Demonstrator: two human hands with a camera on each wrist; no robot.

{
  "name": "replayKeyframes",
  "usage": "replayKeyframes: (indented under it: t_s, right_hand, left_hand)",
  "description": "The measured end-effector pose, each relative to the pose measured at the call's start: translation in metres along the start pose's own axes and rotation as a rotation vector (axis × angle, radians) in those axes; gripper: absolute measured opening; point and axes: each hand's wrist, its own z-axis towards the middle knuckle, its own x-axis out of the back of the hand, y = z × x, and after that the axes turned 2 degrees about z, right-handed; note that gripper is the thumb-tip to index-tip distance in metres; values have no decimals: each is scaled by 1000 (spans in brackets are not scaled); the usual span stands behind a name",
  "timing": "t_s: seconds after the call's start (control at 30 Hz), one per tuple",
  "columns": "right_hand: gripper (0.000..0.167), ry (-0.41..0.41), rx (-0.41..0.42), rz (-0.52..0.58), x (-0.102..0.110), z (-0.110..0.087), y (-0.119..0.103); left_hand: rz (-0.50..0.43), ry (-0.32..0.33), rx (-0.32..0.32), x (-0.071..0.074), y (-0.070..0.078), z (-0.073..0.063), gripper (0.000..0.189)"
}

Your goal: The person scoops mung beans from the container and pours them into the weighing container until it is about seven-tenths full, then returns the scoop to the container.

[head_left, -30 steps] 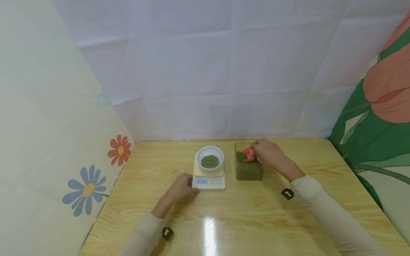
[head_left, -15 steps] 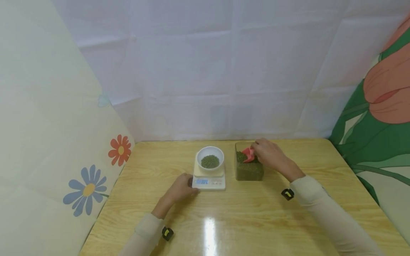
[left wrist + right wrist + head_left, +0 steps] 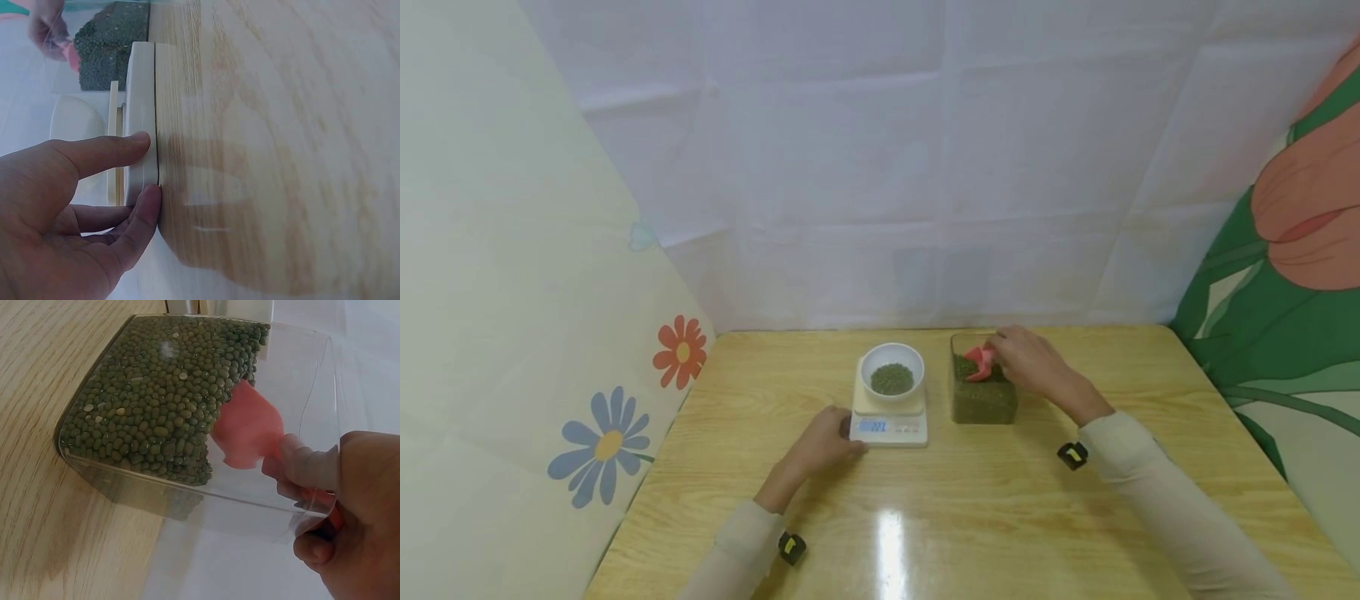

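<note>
In the head view my left hand [image 3: 826,440] holds the front left corner of a white kitchen scale [image 3: 913,432], thumb along its front edge and fingers at its left side. On the scale's platform rests a white bowl [image 3: 869,360] with a layer of mung beans [image 3: 892,379] in it. Right of the scale stands a clear square container [image 3: 312,381], more than half filled with mung beans [image 3: 150,406]. My right hand [image 3: 362,506] reaches over its rim and grips the handle of a pink scoop [image 3: 249,425]. The scoop's front edge meets the beans inside.
Everything stands on a wood-grain table [image 3: 970,517], near its back edge. A white cloth [image 3: 850,167] hangs behind it. Flower-patterned sheets [image 3: 490,275] flank the table on the left and right. The scale's display [image 3: 872,426] is lit.
The pink scoop has tilted and shifted slightly left inside the container, with my right hand moving barely. My left hand, the scale and the bowl stay put.
</note>
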Motion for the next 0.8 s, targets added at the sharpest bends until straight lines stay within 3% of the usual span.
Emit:
replayKeyframes:
  t_s: [0.8]
  right_hand:
    - [19, -1, -26, 87, -1, -1, 4]
  left_hand:
    - [-18, -10, 6, -1, -1, 0, 37]
